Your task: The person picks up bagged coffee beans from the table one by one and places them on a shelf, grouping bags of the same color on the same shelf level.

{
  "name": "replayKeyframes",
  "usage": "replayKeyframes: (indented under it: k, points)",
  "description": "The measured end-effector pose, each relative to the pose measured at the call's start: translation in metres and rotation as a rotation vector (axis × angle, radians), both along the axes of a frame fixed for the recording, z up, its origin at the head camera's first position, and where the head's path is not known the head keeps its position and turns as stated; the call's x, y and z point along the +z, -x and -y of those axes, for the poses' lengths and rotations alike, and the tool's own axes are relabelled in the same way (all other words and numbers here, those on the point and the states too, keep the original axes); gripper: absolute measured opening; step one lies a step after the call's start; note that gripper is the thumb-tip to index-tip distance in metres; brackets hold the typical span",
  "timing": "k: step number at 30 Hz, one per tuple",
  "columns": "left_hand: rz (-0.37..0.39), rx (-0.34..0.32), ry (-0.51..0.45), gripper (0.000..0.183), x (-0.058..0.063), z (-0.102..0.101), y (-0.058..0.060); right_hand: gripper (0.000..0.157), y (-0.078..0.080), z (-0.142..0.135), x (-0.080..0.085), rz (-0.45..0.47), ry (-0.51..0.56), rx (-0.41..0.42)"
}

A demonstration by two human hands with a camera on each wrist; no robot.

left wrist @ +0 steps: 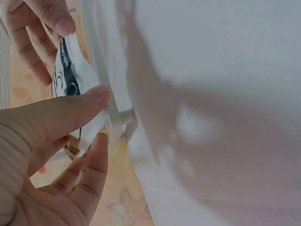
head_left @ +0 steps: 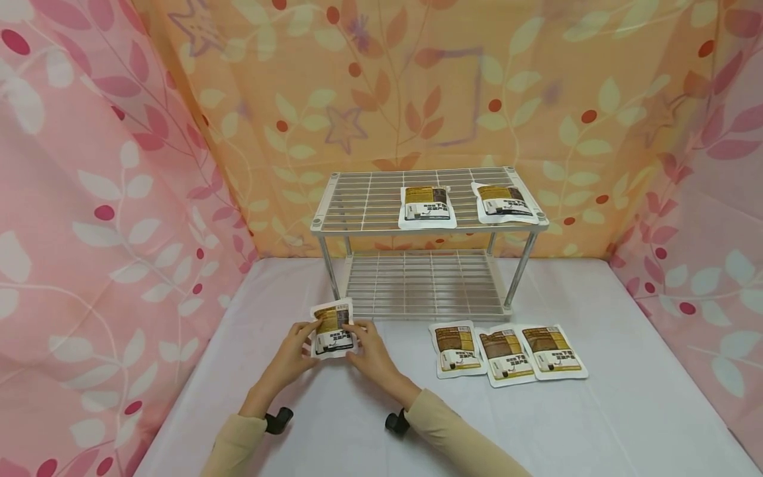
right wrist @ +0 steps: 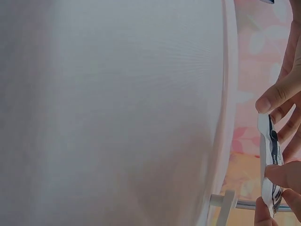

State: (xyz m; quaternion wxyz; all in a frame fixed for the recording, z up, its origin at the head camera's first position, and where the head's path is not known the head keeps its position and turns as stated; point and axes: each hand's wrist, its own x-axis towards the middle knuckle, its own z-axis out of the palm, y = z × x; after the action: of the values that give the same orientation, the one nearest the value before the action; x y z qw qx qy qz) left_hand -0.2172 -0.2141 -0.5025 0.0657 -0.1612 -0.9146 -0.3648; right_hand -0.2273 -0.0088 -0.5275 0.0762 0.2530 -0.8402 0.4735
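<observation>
Both hands hold one white pouch with a brown and gold label, raised just in front of the rack's lower left corner. My left hand pinches its left side, and my right hand pinches the right side. In the left wrist view the left thumb lies on one face of the pouch and fingers are behind it. From the right wrist, the pouch shows nearly edge-on between the two hands, which are partly cut off by the frame.
A two-tier white wire rack stands at the back of the white-covered table. On its top tier lie two similar pouches to the right. Several matching pouches, including a middle pouch, lie right of centre on the table.
</observation>
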Motion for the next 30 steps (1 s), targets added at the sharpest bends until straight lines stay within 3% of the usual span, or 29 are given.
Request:
replayKeyframes:
  k: [11,15,25,30]
  points:
    - [-0.098,0.003,-0.028,0.08,0.002,-0.011,-0.001,0.06,-0.002,-0.01,0.003,-0.11,-0.012,-0.015]
    - [-0.126,-0.002,-0.038,0.08,0.003,-0.014,-0.001,0.062,-0.002,-0.012,0.007,-0.128,-0.008,-0.021]
    - [-0.288,-0.041,-0.057,0.079,0.005,-0.02,0.002,0.064,-0.005,-0.018,0.018,-0.177,-0.013,-0.063]
    - [-0.307,-0.046,-0.067,0.078,0.01,-0.022,0.0,0.066,-0.004,-0.02,0.022,-0.183,-0.004,-0.063]
